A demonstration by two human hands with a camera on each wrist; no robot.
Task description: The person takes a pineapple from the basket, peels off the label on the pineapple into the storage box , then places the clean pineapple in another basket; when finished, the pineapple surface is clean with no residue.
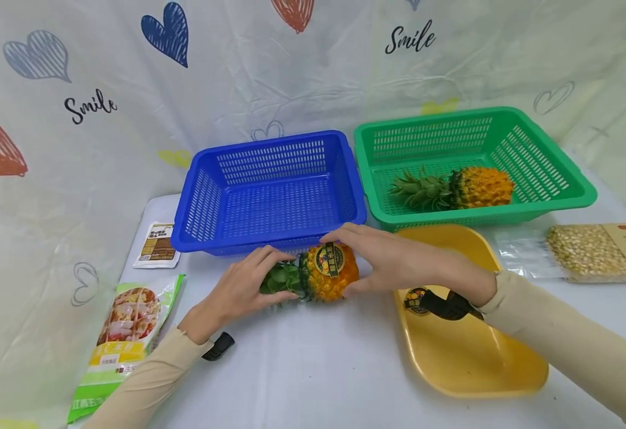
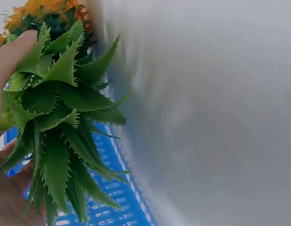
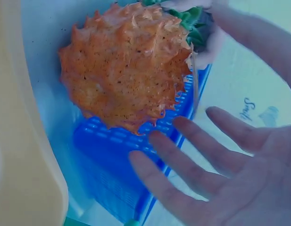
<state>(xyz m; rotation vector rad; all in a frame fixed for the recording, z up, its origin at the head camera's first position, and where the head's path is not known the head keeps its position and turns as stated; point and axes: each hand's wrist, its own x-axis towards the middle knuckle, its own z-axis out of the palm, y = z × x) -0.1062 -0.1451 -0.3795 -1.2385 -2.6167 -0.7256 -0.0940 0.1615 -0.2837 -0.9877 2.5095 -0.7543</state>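
A small pineapple (image 1: 339, 275) with a black and gold round label lies on its side on the white table, leaves to the left. My left hand (image 1: 243, 285) holds it by the green crown (image 2: 55, 108), thumb on one side and fingers on the other. Around the orange body, the right hand (image 1: 393, 256) has its fingers spread; in the right wrist view these fingers (image 3: 202, 167) stand straight and look slightly apart from the fruit. The underside of the pineapple is hidden.
Behind stands a blue basket (image 1: 270, 237); a green basket (image 1: 551, 205) right of it holds another pineapple (image 1: 481, 187). Under my right forearm is a yellow tray (image 1: 473, 363) with a similar label (image 1: 414, 301). Packets (image 1: 130, 322) (image 1: 158, 245) lie left, a grain bag (image 1: 586, 253) right.
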